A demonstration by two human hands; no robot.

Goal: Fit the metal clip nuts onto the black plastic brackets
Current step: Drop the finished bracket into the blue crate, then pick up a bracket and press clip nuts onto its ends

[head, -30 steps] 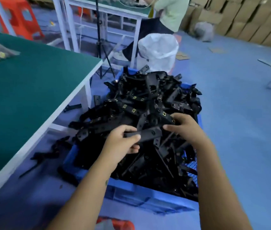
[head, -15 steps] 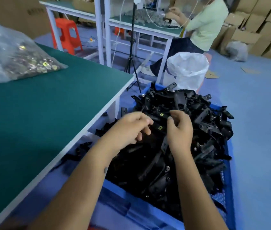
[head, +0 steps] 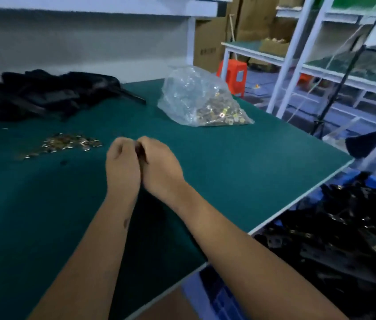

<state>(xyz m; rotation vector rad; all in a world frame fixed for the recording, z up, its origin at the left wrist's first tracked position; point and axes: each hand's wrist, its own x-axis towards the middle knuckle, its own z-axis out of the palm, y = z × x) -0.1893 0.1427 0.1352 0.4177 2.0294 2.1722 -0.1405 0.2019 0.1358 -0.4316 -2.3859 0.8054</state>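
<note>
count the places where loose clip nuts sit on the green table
2: a loose scatter of clip nuts left of the hands, and a clear bag of them farther back. More may be hidden.

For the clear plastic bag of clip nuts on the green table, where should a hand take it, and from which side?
Probably the crumpled, empty upper part of the clear plastic bag, reached from above. The clip nuts have settled low toward its right corner, so the top is loose film that fingers can gather, with the weight hanging below. Both hands are at present together nearer the front.

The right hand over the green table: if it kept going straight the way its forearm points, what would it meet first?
Almost at once, the left hand, which the right hand already touches; beyond lies the loose heap of small metal clip nuts, though depth is unclear.
</note>
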